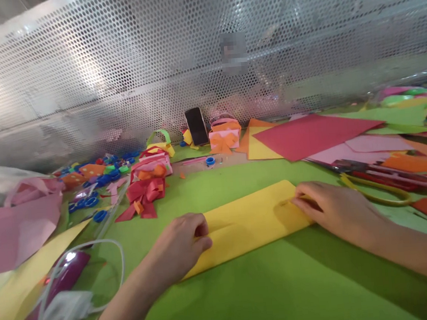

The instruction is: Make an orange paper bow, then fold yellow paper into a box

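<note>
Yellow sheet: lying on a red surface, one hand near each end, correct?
The surface is green, not red, as the head view shows. The yellow sheet does lie there, left hand and right hand near opposite ends.

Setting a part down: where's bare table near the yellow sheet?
Bare green tabletop: near side of the yellow sheet; a smaller patch beyond it, between red bow and red sheet. Crowded: left, with white plug and pink paper; right, past the right hand, with orange paper.
</note>
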A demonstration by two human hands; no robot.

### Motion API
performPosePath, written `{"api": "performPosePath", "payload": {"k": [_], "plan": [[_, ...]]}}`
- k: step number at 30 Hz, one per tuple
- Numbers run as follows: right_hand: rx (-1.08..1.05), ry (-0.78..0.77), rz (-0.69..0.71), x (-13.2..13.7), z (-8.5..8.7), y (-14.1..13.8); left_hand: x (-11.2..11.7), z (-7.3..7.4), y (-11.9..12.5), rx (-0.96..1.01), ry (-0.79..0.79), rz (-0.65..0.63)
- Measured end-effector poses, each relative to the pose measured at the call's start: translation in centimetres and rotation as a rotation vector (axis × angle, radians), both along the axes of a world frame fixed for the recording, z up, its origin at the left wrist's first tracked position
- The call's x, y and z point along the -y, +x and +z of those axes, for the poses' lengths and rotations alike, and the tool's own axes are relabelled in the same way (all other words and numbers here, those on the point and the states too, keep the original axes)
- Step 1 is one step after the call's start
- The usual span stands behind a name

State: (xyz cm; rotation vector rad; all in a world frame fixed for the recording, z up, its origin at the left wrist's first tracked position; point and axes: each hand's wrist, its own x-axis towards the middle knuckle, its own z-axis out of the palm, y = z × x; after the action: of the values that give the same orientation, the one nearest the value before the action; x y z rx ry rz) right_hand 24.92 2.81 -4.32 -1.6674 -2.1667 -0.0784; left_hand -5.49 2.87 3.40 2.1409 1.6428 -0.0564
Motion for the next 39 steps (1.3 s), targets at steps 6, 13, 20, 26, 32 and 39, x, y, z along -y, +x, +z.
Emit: {"api": "performPosePath", "payload": {"k": [6,13,20,26,32,39], "plan": [[0.043,-0.01,-0.012,0.1,0.2,-0.2,0.0,0.0,0.1,-0.041,-0.018,0.038],[0.043,-0.033,-0.002,-0.1,0.4,-0.2,0.0,0.2,0.0,-0.033,-0.051,0.019],[0.018,-0.085,0.012,-0.4,0.2,0.0,-0.1,0.0,-0.4,0.055,-0.121,0.0],[-0.004,-0.121,0.019,-0.7,0.3,0.0,-0.1,0.2,-0.6,0.104,-0.146,0.007],[0.004,-0.077,-0.021,-0.2,0.4,-0.4,0.1,0.2,-0.8,0.061,-0.134,0.004],[0.085,0.009,-0.009,0.1,0.4,-0.7,0.5,0.2,-1.0,-0.007,-0.084,0.015]]}}
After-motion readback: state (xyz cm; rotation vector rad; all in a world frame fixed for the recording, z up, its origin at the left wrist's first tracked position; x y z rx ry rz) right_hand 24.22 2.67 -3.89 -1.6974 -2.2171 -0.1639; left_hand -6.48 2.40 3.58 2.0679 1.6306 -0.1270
